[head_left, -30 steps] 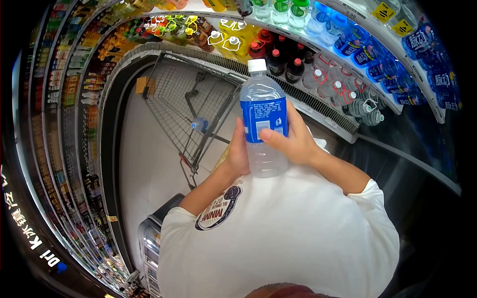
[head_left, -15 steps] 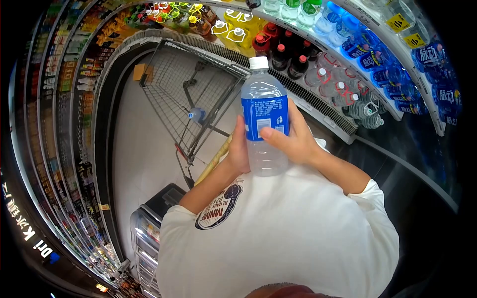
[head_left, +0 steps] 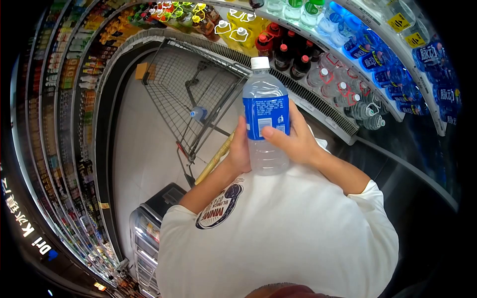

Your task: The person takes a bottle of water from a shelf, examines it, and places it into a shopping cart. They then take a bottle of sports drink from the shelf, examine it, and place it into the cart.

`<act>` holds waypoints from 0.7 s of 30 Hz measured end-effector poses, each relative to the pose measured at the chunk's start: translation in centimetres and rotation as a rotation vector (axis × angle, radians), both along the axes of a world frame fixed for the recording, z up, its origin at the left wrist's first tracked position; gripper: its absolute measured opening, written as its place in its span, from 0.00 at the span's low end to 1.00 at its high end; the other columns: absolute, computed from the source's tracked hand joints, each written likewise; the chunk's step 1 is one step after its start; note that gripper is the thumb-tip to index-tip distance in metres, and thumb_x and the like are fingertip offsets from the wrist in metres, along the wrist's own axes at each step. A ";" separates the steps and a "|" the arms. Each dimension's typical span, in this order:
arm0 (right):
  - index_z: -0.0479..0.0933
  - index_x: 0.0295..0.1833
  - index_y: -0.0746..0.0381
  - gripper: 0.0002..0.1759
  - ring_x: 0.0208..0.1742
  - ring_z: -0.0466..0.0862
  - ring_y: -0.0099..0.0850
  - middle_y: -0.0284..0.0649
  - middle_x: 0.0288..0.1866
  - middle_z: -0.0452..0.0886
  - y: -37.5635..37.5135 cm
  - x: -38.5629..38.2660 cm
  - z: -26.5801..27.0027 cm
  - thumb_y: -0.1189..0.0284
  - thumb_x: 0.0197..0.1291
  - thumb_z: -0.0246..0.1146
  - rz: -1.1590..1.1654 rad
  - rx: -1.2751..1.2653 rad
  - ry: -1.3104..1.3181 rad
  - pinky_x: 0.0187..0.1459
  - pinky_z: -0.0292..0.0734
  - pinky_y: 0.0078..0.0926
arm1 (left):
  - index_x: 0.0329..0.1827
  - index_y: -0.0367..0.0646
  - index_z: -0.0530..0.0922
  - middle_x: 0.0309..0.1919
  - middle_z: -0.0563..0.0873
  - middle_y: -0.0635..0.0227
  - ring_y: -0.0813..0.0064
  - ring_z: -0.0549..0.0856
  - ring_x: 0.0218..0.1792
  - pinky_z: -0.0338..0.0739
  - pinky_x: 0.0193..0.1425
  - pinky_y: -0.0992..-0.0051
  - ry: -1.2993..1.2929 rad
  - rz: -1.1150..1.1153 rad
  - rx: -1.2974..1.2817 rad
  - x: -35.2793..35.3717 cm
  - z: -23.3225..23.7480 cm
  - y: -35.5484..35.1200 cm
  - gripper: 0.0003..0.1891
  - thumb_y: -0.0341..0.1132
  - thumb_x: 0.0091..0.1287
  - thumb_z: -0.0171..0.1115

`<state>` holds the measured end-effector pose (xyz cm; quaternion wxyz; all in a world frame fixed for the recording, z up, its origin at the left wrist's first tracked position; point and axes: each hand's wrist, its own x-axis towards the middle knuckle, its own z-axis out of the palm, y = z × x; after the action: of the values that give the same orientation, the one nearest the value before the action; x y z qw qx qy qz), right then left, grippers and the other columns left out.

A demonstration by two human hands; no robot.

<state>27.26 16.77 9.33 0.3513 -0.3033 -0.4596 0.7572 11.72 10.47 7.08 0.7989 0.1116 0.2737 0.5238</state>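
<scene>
A clear plastic bottle (head_left: 268, 154) with a white cap and a blue label is held upright in front of my chest. The label side with small print and a barcode faces me. On its left side, my left hand (head_left: 240, 149) presses against it, its fingers mostly hidden behind. My right hand (head_left: 298, 135) wraps the right side, with the thumb lying across the lower label. Beyond my left arm stands a wire shopping cart (head_left: 174, 94), and a small bottle with a blue label (head_left: 198, 113) lies in it.
Curved shelves of drinks surround the aisle. Dark cola bottles (head_left: 300, 67), yellow jugs (head_left: 239, 37) and blue-labelled bottles (head_left: 370, 59) line the far and right side. A cardboard box (head_left: 144, 71) is behind the cart. A clear-sided case (head_left: 144, 233) stands at lower left.
The view has shifted very slightly. Both hands keep the same hold on the bottle.
</scene>
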 end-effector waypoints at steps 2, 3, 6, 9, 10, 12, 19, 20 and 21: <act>0.61 0.71 0.69 0.41 0.59 0.79 0.29 0.45 0.60 0.77 -0.1 0.0 -0.1 0.59 0.63 0.73 -0.005 0.008 0.000 0.63 0.75 0.31 | 0.77 0.45 0.66 0.67 0.79 0.58 0.62 0.80 0.66 0.75 0.72 0.58 0.011 -0.004 -0.004 0.0 0.0 -0.1 0.44 0.73 0.75 0.32; 0.61 0.71 0.69 0.41 0.60 0.79 0.29 0.45 0.60 0.77 -0.2 0.1 0.0 0.59 0.63 0.73 -0.007 0.012 -0.001 0.63 0.75 0.31 | 0.77 0.46 0.66 0.67 0.79 0.58 0.62 0.80 0.66 0.75 0.72 0.58 0.009 -0.005 -0.001 0.1 -0.1 -0.1 0.44 0.73 0.75 0.32; 0.61 0.71 0.70 0.41 0.60 0.79 0.29 0.45 0.60 0.77 -0.4 0.2 0.4 0.60 0.63 0.73 -0.013 -0.012 0.012 0.63 0.75 0.32 | 0.76 0.46 0.66 0.66 0.79 0.58 0.62 0.81 0.66 0.75 0.72 0.58 0.012 -0.014 -0.001 0.1 0.0 -0.1 0.44 0.74 0.75 0.32; 0.61 0.71 0.70 0.41 0.60 0.79 0.28 0.45 0.60 0.78 -0.5 0.3 0.2 0.60 0.63 0.73 -0.013 0.009 -0.002 0.63 0.76 0.32 | 0.76 0.46 0.67 0.66 0.79 0.59 0.63 0.81 0.66 0.76 0.72 0.58 0.006 -0.022 0.005 0.1 -0.3 -0.2 0.44 0.74 0.74 0.33; 0.61 0.71 0.70 0.41 0.59 0.79 0.28 0.45 0.60 0.78 -0.5 0.3 0.1 0.60 0.63 0.73 -0.014 0.014 -0.004 0.62 0.76 0.31 | 0.76 0.46 0.67 0.66 0.79 0.59 0.63 0.81 0.66 0.76 0.71 0.59 0.003 -0.023 0.009 0.0 -0.5 -0.3 0.43 0.74 0.74 0.33; 0.61 0.71 0.70 0.40 0.59 0.80 0.28 0.45 0.59 0.78 -0.6 0.3 0.0 0.60 0.63 0.72 -0.018 0.024 -0.005 0.62 0.76 0.31 | 0.76 0.47 0.67 0.66 0.79 0.60 0.63 0.81 0.66 0.76 0.71 0.59 -0.018 -0.023 0.013 0.1 -0.5 -0.3 0.43 0.73 0.75 0.33; 0.61 0.71 0.70 0.40 0.58 0.80 0.28 0.46 0.59 0.78 -1.0 0.5 0.1 0.60 0.64 0.72 -0.026 0.022 -0.015 0.61 0.77 0.30 | 0.77 0.48 0.66 0.67 0.78 0.60 0.64 0.81 0.66 0.76 0.72 0.59 0.026 -0.040 -0.007 0.2 0.0 -0.4 0.42 0.72 0.75 0.33; 0.61 0.71 0.70 0.40 0.59 0.80 0.28 0.46 0.60 0.78 -1.0 0.6 0.2 0.60 0.64 0.72 -0.026 0.022 -0.021 0.61 0.77 0.30 | 0.77 0.48 0.66 0.67 0.78 0.60 0.64 0.80 0.66 0.76 0.72 0.59 0.029 -0.038 -0.003 0.2 0.0 -0.5 0.41 0.72 0.76 0.34; 0.61 0.71 0.71 0.41 0.59 0.80 0.29 0.46 0.60 0.78 -1.1 0.7 0.2 0.60 0.64 0.72 -0.025 0.020 -0.028 0.61 0.77 0.30 | 0.77 0.48 0.66 0.67 0.78 0.60 0.63 0.80 0.66 0.76 0.72 0.59 0.032 -0.037 -0.001 0.2 0.0 -0.5 0.41 0.71 0.76 0.34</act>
<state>27.91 15.71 9.54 0.3574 -0.3161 -0.4681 0.7438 11.93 9.95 7.04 0.8040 0.1246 0.2845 0.5071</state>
